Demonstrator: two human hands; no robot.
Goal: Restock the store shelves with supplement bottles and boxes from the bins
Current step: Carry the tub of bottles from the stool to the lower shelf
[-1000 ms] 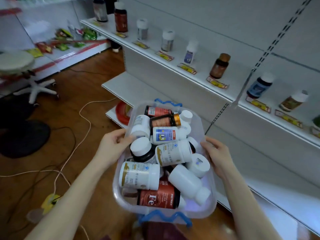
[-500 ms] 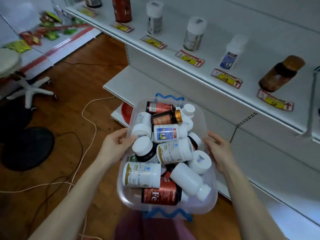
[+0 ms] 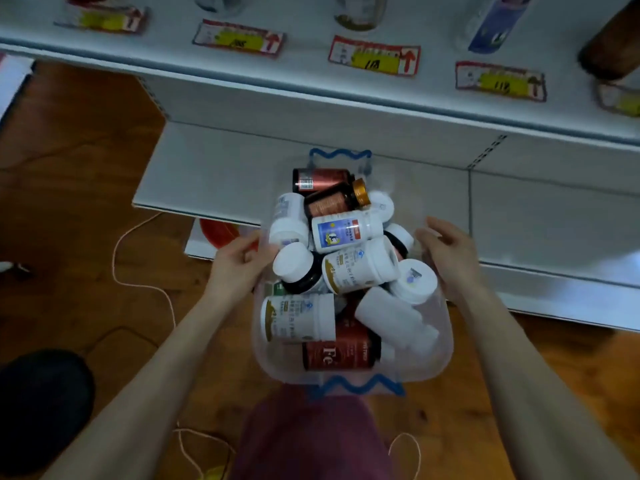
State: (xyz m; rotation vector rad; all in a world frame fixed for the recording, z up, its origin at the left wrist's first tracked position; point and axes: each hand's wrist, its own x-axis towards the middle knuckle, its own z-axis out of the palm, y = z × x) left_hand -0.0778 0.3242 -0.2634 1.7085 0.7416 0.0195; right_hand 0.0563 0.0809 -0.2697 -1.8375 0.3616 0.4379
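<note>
Clear plastic, that bin [image 3: 445,344], with wavy blue handles at either end, and it is heaped with supplement bottles [image 3: 360,268] lying every which way; a red "Fe" bottle [image 3: 337,355] sits lowest at the near end. The person's left hand [image 3: 239,268] grips the bin's left wall with the fingers curled over the rim. The right hand [image 3: 446,258] clasps the right wall the same way, thumb lifted. The bin is held close to the body, its far end over the lower shelf [image 3: 221,174] (whether it rests on a knee I cannot tell). By my reckoning the restocking has barely started. Nothing has left the bin by the look of it. The upper shelf [image 3: 311,88] shows only single bottles behind its price tags [image 3: 374,57], and the visible stretch of lower shelf carries none. Nearly all the bottles are yet to be placed.
</note>
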